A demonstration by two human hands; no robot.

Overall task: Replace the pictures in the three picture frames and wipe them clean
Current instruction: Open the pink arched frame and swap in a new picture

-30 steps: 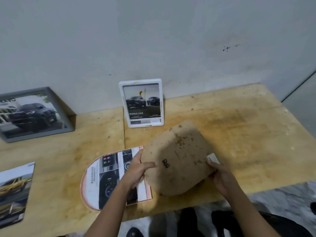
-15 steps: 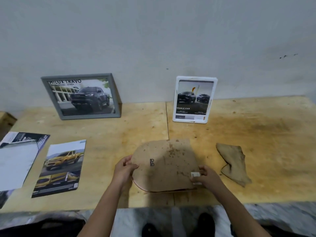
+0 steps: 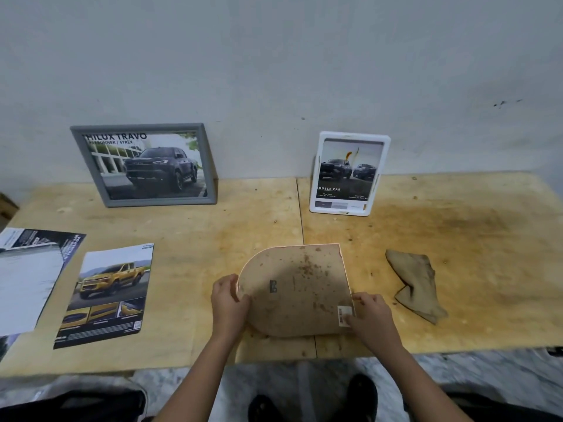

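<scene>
The arched frame point(image 3: 300, 289) lies face down on the worktop point(image 3: 475, 239), backing board up, between the two grips. This position exposes the hanger point(image 3: 273, 286) and the board, which is judged necessary for access to the picture behind it.

The left grip point(image 3: 228, 303) is curled round the curved edge. The right grip point(image 3: 370, 315) holds the square lower corner, fingers beside the label point(image 3: 344, 315). Both grips are closed on the frame. Holding opposite edges keeps the frame from sliding on the worktop.

The cloth point(image 3: 417, 284) lies crumpled just right of the right grip, apart from the frame. It is within easy reach for the wiping step.

A print point(image 3: 109, 293) of a yellow truck lies flat, left of the left grip. More papers point(image 3: 27, 275) lie further left. These are probably either replacement or removed pictures; which cannot be determined.

Beyond the grips, the grey frame point(image 3: 146, 166) and the white frame point(image 3: 348, 173) lean upright against the wall point(image 3: 274, 71), each with a picture fitted.

Judgement: the arched frame is the one in hand, and wiping is not yet begun.
</scene>
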